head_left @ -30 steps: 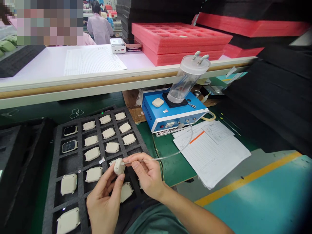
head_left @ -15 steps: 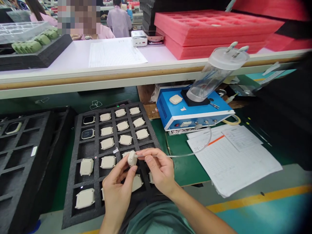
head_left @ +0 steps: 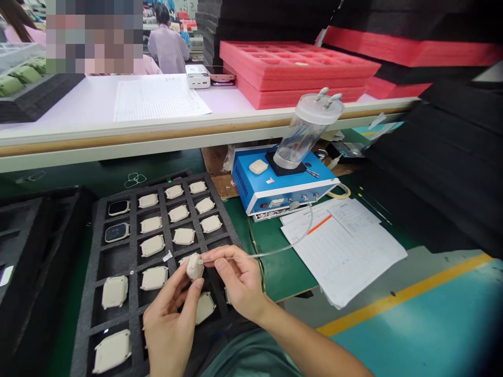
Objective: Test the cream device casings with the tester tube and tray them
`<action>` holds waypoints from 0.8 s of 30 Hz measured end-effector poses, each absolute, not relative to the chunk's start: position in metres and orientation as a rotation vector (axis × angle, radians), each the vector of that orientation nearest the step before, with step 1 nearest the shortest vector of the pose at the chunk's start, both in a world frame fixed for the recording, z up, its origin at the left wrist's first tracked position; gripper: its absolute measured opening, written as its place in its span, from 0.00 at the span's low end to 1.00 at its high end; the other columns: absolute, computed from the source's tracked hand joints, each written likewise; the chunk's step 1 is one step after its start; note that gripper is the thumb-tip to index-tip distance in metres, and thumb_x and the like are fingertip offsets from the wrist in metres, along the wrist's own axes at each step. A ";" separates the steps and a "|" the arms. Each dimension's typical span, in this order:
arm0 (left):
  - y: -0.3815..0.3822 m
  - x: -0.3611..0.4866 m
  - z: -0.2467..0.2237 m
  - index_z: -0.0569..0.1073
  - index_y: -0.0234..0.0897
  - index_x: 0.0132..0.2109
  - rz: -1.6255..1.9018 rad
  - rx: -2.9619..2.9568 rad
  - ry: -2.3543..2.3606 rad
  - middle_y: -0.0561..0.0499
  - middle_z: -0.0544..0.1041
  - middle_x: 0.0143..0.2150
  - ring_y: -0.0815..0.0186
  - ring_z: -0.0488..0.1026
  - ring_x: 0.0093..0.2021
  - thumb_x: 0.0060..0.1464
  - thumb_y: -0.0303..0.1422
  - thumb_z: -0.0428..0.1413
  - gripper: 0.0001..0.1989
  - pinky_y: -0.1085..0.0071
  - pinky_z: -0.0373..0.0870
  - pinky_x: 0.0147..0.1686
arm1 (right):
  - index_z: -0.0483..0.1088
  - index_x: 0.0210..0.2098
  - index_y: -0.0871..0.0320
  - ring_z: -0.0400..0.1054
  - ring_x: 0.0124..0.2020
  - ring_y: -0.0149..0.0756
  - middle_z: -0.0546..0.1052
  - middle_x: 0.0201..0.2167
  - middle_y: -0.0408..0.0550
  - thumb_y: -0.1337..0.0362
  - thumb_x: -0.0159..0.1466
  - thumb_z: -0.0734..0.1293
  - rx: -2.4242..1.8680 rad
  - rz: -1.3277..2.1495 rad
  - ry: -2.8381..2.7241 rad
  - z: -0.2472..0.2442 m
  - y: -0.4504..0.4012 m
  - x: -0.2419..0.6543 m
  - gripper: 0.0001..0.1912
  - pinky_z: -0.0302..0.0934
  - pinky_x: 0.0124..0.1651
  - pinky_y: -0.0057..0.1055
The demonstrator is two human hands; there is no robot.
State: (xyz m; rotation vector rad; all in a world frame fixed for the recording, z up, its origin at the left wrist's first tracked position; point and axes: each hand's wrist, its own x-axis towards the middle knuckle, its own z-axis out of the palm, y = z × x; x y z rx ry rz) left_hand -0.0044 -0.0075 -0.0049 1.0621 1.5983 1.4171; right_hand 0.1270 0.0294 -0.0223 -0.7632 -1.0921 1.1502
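A cream watch case (head_left: 194, 267) is pinched between the thumb and fingers of my left hand (head_left: 173, 314), above a black foam tray (head_left: 112, 262). My right hand (head_left: 239, 283) grips the end of a clear thin tube (head_left: 275, 251), whose tip touches the side of the case. From there the tube curves back to the front of a blue box (head_left: 286, 183). Several cream watch cases lie in the tray's compartments, and two with dark screens sit at its upper left. My hands hide part of the tray's lower right.
On the blue box stand a tilted clear cylinder (head_left: 301, 136) and another cream case (head_left: 258, 167). Printed papers (head_left: 346, 251) lie at the right. A shelf edge (head_left: 157, 141) crosses above, bearing red foam trays (head_left: 291, 68). More black trays (head_left: 23, 262) are at the left. People sit beyond.
The view has shifted, so the tray, blue box and papers appear further left and slightly lower. Both hands keep hold of the case and tube, with the tip still against the case.
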 end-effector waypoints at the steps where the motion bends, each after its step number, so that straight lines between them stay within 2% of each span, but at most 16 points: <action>1: -0.007 -0.005 -0.005 0.84 0.40 0.51 1.417 1.062 1.596 0.44 0.85 0.51 0.53 0.85 0.47 0.50 0.43 0.71 0.23 0.65 0.84 0.47 | 0.77 0.43 0.55 0.81 0.44 0.39 0.84 0.41 0.52 0.56 0.73 0.67 -0.758 1.154 -1.088 -0.022 0.030 0.127 0.11 0.78 0.49 0.35; 11: -0.008 -0.005 -0.003 0.85 0.41 0.51 1.447 1.084 1.565 0.47 0.86 0.49 0.58 0.86 0.44 0.50 0.36 0.71 0.19 0.73 0.82 0.45 | 0.77 0.43 0.55 0.81 0.43 0.39 0.84 0.40 0.51 0.56 0.73 0.67 -0.729 1.181 -1.074 -0.020 0.029 0.127 0.10 0.78 0.50 0.36; 18: -0.008 -0.004 -0.003 0.85 0.39 0.49 1.450 1.073 1.597 0.46 0.86 0.47 0.59 0.86 0.43 0.50 0.38 0.71 0.19 0.73 0.83 0.44 | 0.77 0.42 0.55 0.81 0.43 0.36 0.84 0.40 0.51 0.58 0.73 0.66 -0.707 1.177 -1.077 -0.021 0.031 0.123 0.09 0.77 0.50 0.33; 21: -0.008 -0.007 -0.003 0.83 0.38 0.53 1.445 1.041 1.650 0.46 0.86 0.48 0.61 0.85 0.41 0.52 0.42 0.70 0.23 0.74 0.83 0.41 | 0.77 0.45 0.56 0.80 0.46 0.38 0.83 0.44 0.53 0.55 0.72 0.67 -0.773 1.235 -1.073 -0.011 0.021 0.131 0.12 0.76 0.53 0.36; 24: -0.007 -0.011 -0.001 0.78 0.40 0.60 1.421 0.995 1.665 0.47 0.83 0.52 0.66 0.81 0.38 0.59 0.46 0.64 0.25 0.77 0.79 0.37 | 0.76 0.53 0.55 0.79 0.50 0.40 0.82 0.49 0.55 0.52 0.70 0.69 -0.898 1.482 -1.185 0.010 0.003 0.173 0.17 0.75 0.52 0.37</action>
